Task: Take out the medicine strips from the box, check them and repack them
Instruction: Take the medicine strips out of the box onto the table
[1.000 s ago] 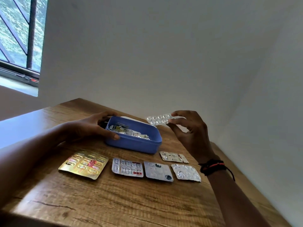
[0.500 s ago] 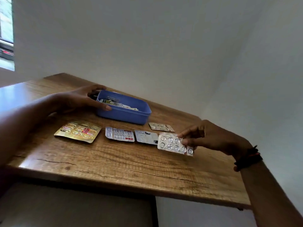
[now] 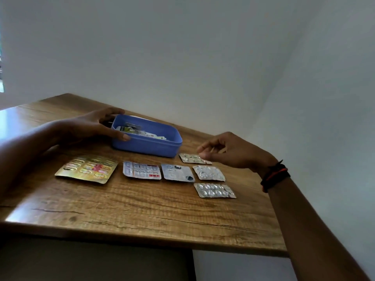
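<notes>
Medicine strips (image 3: 177, 173) lie six on the wooden table (image 3: 142, 216), spread just in front of the blue box (image 3: 146, 146), and more packets show inside it, so the taking-out is only partly done. The left hand (image 3: 85, 128) grips the box's left end, thumb along the near wall and fingers round the far side. The right hand (image 3: 229, 151) hovers over the small strip (image 3: 193, 158) beside the box, fingers loosely curled; it is blurred, but it appears to hold nothing.

The step in hand looks like the reach back into the box for another strip. To do it well:
- Keep the left hand's hold firm, so the light box does not slide or tip as the right hand digs in.
- Pinch one strip by its edge, since the foils in the box lie jumbled and may drag each other out.
- Lift clear of the rim before turning it to check.
- Set it on bare wood near the front silver strip (image 3: 214, 191), touching none of the others, so each stays easy to pick up for repacking
</notes>
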